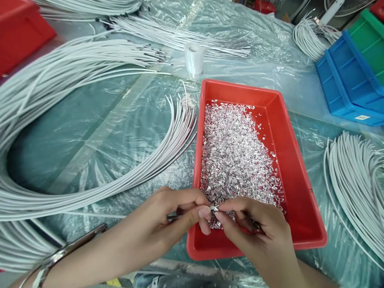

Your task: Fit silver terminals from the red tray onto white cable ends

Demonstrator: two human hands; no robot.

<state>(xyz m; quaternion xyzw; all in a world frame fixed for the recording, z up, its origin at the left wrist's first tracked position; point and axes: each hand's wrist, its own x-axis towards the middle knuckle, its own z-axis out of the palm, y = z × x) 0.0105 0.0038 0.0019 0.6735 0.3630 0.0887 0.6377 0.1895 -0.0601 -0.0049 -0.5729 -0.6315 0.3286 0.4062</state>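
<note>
My left hand [192, 214] is closed in a pinch round a white cable [120, 216] near its end, with the rest of the cable running off to the left behind my wrist. The cable's stripped tip [215, 208] shows a small silvery bit between both hands. My right hand [255, 224] has thumb and forefinger at that tip, pinching it or its foil. Something dark is partly visible in my right palm, too hidden to name. Both hands are above the near end of a red tray [288, 160], which holds a heap of small silver foil scraps [237, 152].
A large looped bundle of white cables [105, 192] lies left of the tray, another bundle [354, 192] to the right. A roll of clear film [193, 60] stands behind the tray. Blue bins [351, 76] are at back right, a red bin [22, 34] at back left.
</note>
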